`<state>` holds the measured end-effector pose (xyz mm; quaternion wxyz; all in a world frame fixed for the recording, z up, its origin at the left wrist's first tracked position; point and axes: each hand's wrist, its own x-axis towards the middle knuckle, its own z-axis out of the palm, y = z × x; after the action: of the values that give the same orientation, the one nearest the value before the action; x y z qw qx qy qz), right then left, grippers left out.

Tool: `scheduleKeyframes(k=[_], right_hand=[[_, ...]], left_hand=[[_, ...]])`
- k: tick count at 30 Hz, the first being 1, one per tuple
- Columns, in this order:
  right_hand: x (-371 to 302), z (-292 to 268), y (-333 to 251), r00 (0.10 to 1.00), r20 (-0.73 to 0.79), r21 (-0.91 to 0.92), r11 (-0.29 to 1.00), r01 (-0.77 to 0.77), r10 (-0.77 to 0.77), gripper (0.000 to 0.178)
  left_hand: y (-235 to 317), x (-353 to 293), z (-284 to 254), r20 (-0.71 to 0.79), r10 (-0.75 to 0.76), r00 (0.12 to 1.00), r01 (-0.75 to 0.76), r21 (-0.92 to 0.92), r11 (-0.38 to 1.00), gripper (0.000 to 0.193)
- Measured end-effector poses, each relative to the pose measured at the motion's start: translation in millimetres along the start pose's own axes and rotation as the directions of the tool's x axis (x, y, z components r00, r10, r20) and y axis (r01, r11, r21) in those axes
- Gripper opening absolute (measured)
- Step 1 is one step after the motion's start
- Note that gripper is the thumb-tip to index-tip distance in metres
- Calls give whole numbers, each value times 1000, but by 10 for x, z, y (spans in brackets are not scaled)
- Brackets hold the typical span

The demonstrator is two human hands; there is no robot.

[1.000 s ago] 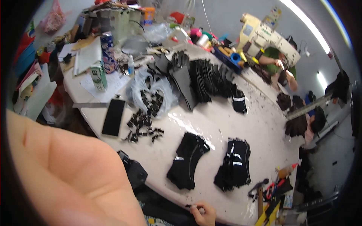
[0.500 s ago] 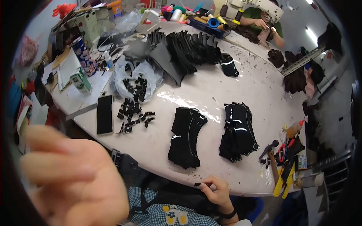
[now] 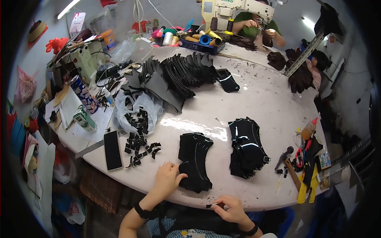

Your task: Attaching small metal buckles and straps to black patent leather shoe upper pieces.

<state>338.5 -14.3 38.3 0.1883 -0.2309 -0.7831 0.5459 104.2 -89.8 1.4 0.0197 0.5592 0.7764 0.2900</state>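
Observation:
My left hand [image 3: 167, 179] lies at the table's front edge, fingers stretched out and thumb apart. Its thumb reaches the left pile of shiny black cut pieces [image 3: 193, 162], which has a curved right edge. My right hand [image 3: 231, 211] is by the table edge, thumb and fingers pinched on a small black strap piece [image 3: 210, 206]; the part inside the fingers is hidden. A second pile of black pieces [image 3: 247, 146], with a metal buckle showing at its corner, sits farther right. Small black strap pieces [image 3: 137, 148] are scattered left of my left hand.
A phone [image 3: 113, 150] and an open plastic bag [image 3: 152, 113] of strap pieces are at left. Grey-black pieces [image 3: 170, 79] are stacked at the back. A hammer [image 3: 293, 170] and yellow-handled tool [image 3: 303, 192] lie right. Across the table, another person works at a sewing machine [image 3: 238, 8].
My left hand has come down from close to the camera, at lower left, to the table beside the left pile. My right hand keeps its pinch on the small strap piece. The view has shifted.

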Motion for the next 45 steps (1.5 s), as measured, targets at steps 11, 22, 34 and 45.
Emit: scheduleKeyframes(k=[11,22,34,45], right_hand=[[91,32,99,988,-129,-27,996,85,-88,10],[117,197,139,978,-188,376,926,-14,91,6],[95,197,133,969,-229,311,950,-15,90,10],[109,224,188,972,-234,154,987,47,-9,14]], left_hand=[[252,-64,44,52,-273,961,242,-643,727,22],[585,-299,-29,327,-323,888,329,-943,-50,36],[698,-419,49,441,-169,881,462,-881,108,23],[839,-397,41,234,-256,938,298,-921,249,21]])
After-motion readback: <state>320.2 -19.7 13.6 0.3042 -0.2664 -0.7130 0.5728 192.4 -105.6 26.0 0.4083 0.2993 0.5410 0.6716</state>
